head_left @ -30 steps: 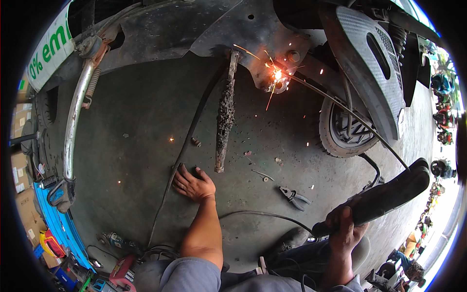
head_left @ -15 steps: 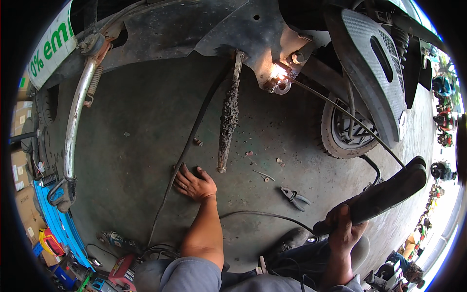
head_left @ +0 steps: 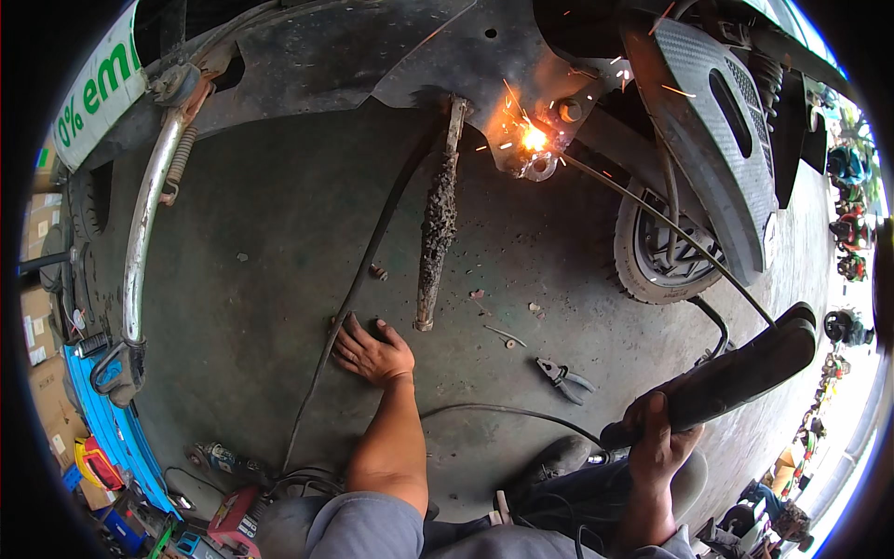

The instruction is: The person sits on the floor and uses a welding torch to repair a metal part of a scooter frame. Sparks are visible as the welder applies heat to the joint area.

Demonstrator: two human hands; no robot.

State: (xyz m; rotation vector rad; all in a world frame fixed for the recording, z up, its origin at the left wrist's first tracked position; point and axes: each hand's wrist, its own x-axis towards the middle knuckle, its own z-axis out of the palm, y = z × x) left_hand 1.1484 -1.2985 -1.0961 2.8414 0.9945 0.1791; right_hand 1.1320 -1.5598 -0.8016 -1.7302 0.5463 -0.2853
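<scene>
Black electrode holder (head_left: 740, 377) sits in the curled right hand (head_left: 663, 443), its rod (head_left: 689, 238) running to a glare-hidden spot on the metal bracket (head_left: 510, 70), while the left hand (head_left: 374, 354) rests spread and empty on the floor (head_left: 251, 326), and cardboard boxes (head_left: 58, 401) cropped at left conceal their contents.

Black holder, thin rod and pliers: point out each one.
Black holder (head_left: 740, 374): head view, the middle of its long body.
Thin rod (head_left: 694, 240): head view, the middle stretch between the holder and the bright glow.
Pliers (head_left: 562, 376): head view, around the pivot.
</scene>
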